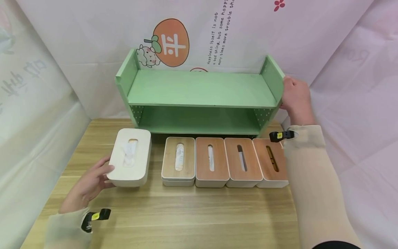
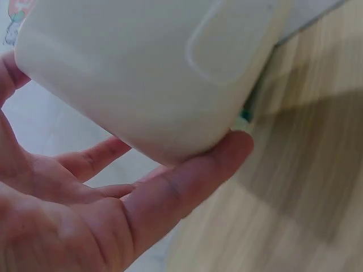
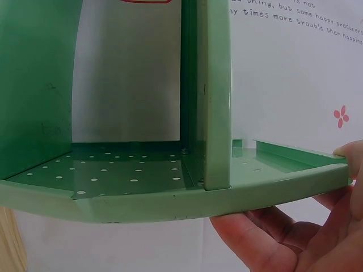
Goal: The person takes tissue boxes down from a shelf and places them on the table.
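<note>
A white tissue box (image 1: 118, 173) with an oval slot and tissue showing is at the left of the table. My left hand (image 1: 94, 180) holds it by its near left corner, thumb on one side and fingers on another. The left wrist view shows the box's smooth white wall (image 2: 130, 79) against the thumb. A green two-tier shelf (image 1: 199, 90) stands at the back. On its right side panel, near the top, my right hand (image 1: 297, 98) has a grip. In the right wrist view the fingers (image 3: 244, 232) curl around the edge of the green panel (image 3: 153, 204).
Right of the white box, several tissue boxes with wooden lids sit side by side: a light one (image 1: 171, 155), then redder ones (image 1: 202, 155), the last (image 1: 261, 148) partly behind my right sleeve. The wooden table (image 1: 186, 218) meets printed cloth walls (image 1: 93, 31).
</note>
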`<action>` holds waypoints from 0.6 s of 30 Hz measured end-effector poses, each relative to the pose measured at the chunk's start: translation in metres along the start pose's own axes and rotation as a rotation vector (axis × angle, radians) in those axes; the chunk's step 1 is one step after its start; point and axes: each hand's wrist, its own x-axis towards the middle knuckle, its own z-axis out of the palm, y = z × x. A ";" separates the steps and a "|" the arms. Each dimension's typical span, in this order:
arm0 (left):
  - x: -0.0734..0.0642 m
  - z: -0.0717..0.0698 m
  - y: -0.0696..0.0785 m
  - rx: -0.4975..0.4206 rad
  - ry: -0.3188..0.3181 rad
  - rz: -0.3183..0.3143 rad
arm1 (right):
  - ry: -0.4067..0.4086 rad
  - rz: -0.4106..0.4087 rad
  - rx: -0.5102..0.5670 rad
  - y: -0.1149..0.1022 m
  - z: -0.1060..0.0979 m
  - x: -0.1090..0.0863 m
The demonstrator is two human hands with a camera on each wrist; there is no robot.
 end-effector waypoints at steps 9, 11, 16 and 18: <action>0.007 -0.014 -0.019 0.100 0.050 -0.120 | -0.002 0.000 -0.006 0.001 0.001 -0.001; 0.011 -0.015 -0.023 0.104 0.051 -0.135 | 0.003 0.004 -0.006 0.001 0.001 -0.001; 0.017 -0.016 -0.030 0.082 0.031 -0.151 | 0.005 0.010 -0.003 0.001 0.001 0.000; 0.018 -0.016 -0.030 0.083 0.016 -0.153 | 0.000 0.010 0.003 0.000 0.001 0.001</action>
